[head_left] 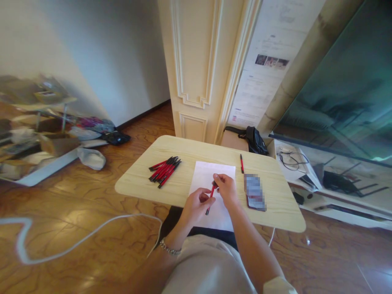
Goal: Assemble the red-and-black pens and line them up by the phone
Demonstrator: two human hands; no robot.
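Above a white sheet of paper (200, 173), both hands hold one red pen (212, 191) with black ends. My left hand (198, 204) pinches its lower part between thumb and fingers, and the black end points down toward me. Closed round the pen's upper end is my right hand (226, 187), whose fingers hide the tip. To the left lies a pile of several red and black pens (165, 170). One more red pen (241, 164) rests alone right of the paper.
A phone (255, 192), its screen blurred out, lies on the small wooden table (134, 179) at the right. Behind the table sits a black bag (255, 139). A white cable (92, 239) crosses the floor. Boxes and bags clutter the left side, and a large screen (346, 94) stands right.
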